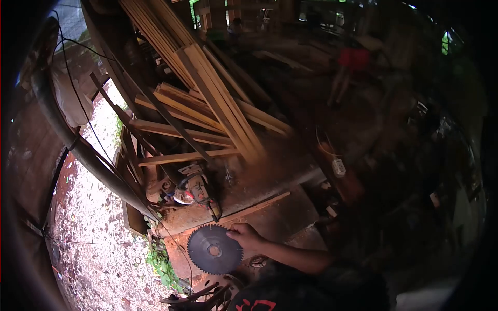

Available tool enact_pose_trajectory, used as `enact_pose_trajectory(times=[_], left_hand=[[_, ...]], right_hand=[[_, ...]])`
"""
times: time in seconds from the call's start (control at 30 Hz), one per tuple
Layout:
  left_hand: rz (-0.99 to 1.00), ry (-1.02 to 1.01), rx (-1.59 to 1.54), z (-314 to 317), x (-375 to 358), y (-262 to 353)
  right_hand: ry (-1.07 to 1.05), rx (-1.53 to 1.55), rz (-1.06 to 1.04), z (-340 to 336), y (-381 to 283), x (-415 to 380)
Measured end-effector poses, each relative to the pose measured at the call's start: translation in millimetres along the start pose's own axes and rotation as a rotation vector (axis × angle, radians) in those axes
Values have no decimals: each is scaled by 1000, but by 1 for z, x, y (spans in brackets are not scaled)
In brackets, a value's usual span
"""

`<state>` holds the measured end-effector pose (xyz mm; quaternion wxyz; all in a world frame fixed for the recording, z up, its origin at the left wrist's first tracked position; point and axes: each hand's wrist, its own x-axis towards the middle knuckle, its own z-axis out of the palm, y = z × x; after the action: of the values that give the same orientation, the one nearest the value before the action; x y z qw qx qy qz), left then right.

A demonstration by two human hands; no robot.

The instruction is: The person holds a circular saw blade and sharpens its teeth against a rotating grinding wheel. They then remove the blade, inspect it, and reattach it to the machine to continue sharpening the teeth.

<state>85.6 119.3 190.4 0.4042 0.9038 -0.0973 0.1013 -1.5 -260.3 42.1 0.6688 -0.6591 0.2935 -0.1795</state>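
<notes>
The right hand [246,238] grasps the rim of a round saw blade [214,262], which spreads leftward from the grip, face toward the camera and without a long axis, a power tool [198,191] lying beyond, the left hand out of view.

circular saw blade [210,262] | dark grey, toothed | center hole | held by edge
</notes>
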Motion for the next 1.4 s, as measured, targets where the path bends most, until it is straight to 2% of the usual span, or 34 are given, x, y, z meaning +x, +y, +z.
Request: enact_pose_trajectory(times=[0.27,0.33,0.37,0.4,0.47,0.53,0.67,0.87,0.97,1.27,1.4], left_hand=[[42,-368,-183,12,-2,27],[109,-359,-466,40,-4,49],[108,-321,-501,47,-7,67],[27,-285,-533,52,-11,85],[-152,-373,-638,56,-13,100],[-242,-370,-789,64,-17,109],[-226,-362,-711,100,-15,63],[-165,-343,-708,107,-19,83],[-88,-336,-663,114,-18,80],[15,-203,-578,136,-27,71],[111,-251,-543,136,-29,80]], right_hand=[[-220,102,-120,28,-83,-44],[-229,71,-219,37,-87,-48],[-209,120,-258,42,-88,-50],[-186,170,-299,45,-89,-51],[-166,160,-299,42,-89,-50],[-159,144,-265,35,-88,-47],[-132,144,-196,21,-81,-41],[-57,218,-229,11,-86,-35],[-73,252,-133,1,-101,-39],[-43,261,-219,-12,-86,-24],[-13,391,-170,-15,-83,-18]])
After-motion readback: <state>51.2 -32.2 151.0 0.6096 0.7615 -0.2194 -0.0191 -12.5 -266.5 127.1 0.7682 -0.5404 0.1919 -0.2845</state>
